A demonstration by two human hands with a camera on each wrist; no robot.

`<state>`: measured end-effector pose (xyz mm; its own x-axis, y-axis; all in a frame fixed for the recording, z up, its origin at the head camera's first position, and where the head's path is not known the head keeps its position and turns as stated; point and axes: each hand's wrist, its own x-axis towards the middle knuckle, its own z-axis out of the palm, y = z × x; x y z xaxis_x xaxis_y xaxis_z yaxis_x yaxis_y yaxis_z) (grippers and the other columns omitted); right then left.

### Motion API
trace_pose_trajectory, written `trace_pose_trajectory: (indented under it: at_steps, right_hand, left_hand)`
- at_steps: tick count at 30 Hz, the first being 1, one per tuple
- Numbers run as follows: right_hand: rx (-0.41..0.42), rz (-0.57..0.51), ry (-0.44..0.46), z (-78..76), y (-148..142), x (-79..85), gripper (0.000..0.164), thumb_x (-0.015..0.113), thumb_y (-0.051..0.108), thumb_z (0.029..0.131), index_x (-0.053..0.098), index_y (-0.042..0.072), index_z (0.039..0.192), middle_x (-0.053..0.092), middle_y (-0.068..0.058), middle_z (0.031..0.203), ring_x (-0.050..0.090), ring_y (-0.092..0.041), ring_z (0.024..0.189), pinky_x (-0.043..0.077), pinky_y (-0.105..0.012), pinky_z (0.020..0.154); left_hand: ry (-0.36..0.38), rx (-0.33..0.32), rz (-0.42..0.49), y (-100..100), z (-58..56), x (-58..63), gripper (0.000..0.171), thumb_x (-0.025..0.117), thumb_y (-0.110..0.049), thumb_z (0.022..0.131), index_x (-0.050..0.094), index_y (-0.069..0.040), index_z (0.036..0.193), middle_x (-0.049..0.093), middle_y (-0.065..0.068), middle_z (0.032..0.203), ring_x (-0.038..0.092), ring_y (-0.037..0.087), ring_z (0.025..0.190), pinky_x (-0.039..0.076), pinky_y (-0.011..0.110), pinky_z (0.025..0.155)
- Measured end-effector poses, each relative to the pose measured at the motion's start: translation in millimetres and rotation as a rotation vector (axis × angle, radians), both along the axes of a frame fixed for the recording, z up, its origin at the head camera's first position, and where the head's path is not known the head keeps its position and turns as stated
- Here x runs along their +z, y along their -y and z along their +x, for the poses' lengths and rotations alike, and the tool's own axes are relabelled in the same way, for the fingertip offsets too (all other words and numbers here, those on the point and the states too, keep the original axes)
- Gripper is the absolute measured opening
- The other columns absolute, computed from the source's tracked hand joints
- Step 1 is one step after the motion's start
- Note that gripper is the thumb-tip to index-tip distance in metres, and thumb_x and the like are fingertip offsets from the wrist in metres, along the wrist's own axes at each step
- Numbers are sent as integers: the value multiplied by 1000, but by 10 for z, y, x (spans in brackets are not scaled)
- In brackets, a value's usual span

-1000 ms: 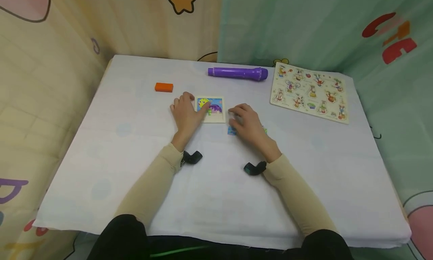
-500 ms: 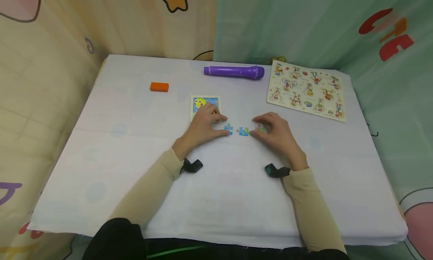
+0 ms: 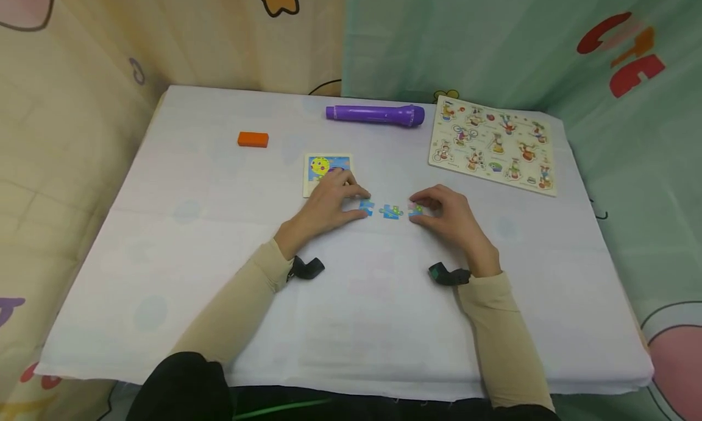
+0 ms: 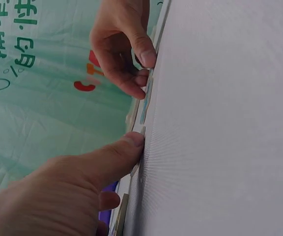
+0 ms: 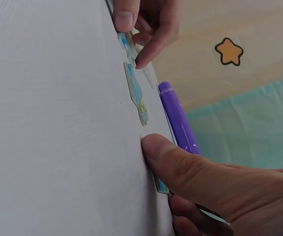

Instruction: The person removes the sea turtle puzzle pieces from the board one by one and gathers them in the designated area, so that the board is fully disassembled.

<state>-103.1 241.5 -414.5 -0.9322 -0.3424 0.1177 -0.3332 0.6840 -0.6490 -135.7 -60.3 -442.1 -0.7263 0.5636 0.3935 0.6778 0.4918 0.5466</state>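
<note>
Three small blue jigsaw pieces lie in a row on the white cloth. My left hand (image 3: pixel 326 206) pinches the left jigsaw piece (image 3: pixel 367 208) between thumb and fingers. The middle jigsaw piece (image 3: pixel 391 212), blue with green and yellow, lies untouched between my hands, a small gap on either side. At the row's other end, my right hand (image 3: pixel 452 217) has thumb and forefinger at opposite edges of the right jigsaw piece (image 3: pixel 415 209). Behind my left hand is a small framed picture puzzle (image 3: pixel 319 167) with a yellow spotted head; my fingers cover its lower right.
A purple toy microphone (image 3: pixel 375 114) lies along the table's back. Right of it rests a large cream board (image 3: pixel 493 145) with cartoon figures. An orange block (image 3: pixel 253 139) sits at the back left. Curtains (image 3: pixel 439 37) hang behind the table.
My left hand has left the framed puzzle and moved right to the left jigsaw piece. My right hand has shifted right, uncovering the pieces, and now holds the right one.
</note>
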Motion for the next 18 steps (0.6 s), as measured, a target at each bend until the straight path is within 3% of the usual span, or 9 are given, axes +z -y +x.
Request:
trace_pose_trajectory:
  at_steps: [7, 9, 14, 16, 18]
  right_hand:
    - [-61, 44, -27, 32, 39, 14, 36, 89, 15, 80, 72, 3, 109, 65, -9, 97, 59, -24, 89, 48, -40, 81]
    - [-66, 42, -31, 32, 32, 6, 36, 89, 15, 80, 71, 3, 109, 63, -10, 97, 58, -26, 88, 47, -40, 80]
    - [-73, 16, 3, 3, 8, -31, 38, 88, 15, 81, 67, 3, 110, 57, -12, 102, 54, -26, 90, 45, -38, 80]
    - [-73, 3, 27, -10, 6, -45, 39, 88, 16, 82, 66, 3, 111, 56, -12, 104, 53, -26, 92, 45, -37, 82]
    - [-77, -15, 46, -23, 9, -55, 40, 88, 17, 82, 64, 4, 111, 57, -10, 104, 53, -25, 92, 44, -37, 81]
  left_hand:
    - [89, 15, -61, -49, 9, 6, 33, 86, -28, 78, 69, -16, 103, 53, -4, 100, 43, 18, 97, 34, 36, 95]
    - [132, 17, -39, -61, 20, 21, 34, 86, -25, 77, 64, -16, 101, 53, -5, 100, 44, 17, 96, 35, 35, 94]
    - [345, 24, 210, 16, -9, 120, 21, 81, -14, 87, 64, -14, 99, 63, -2, 93, 54, 16, 85, 45, 31, 77]
    - [402, 84, 317, 133, -61, 185, 15, 79, -11, 90, 67, -11, 98, 67, 0, 90, 58, 17, 81, 46, 30, 71]
    - [409, 197, 355, 293, -124, 240, 13, 79, -10, 89, 69, -9, 97, 69, 2, 89, 59, 18, 79, 46, 28, 69]
